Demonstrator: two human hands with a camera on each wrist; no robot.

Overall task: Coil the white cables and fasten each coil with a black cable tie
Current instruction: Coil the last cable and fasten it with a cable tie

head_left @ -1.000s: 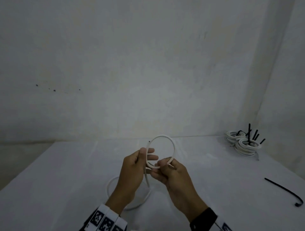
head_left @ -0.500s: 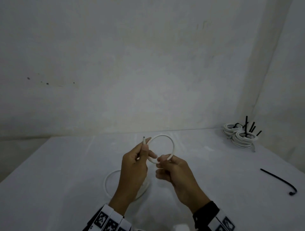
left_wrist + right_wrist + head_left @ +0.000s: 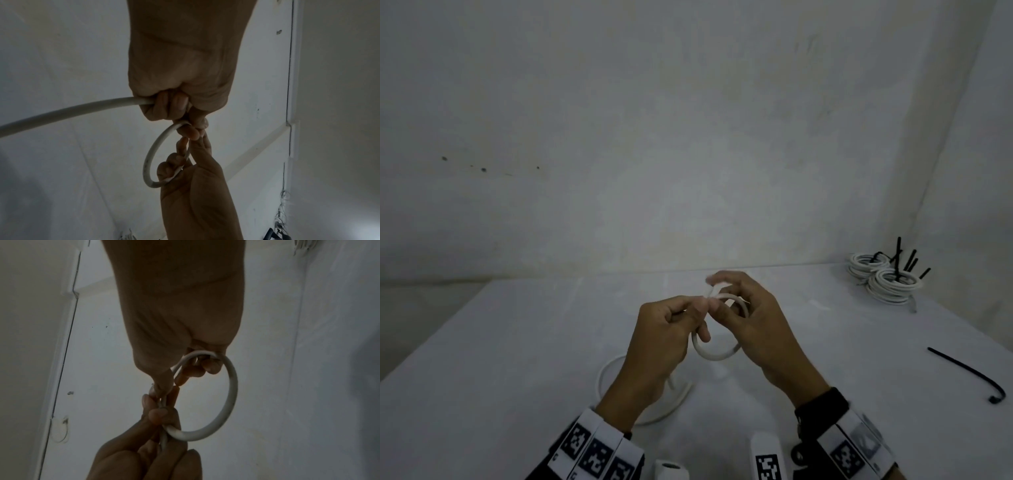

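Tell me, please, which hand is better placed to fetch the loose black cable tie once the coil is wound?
The right hand, probably: the loose black cable tie lies on the table on its side, while the left hand grips the white cable and its trailing length.

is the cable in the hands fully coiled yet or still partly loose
Partly loose. Both hands hold one small loop of cable, while the rest trails from the left hand down onto the table.

The left hand (image 3: 661,339) covers part of the white cable (image 3: 714,356); the right hand's fingers (image 3: 717,278) blur.
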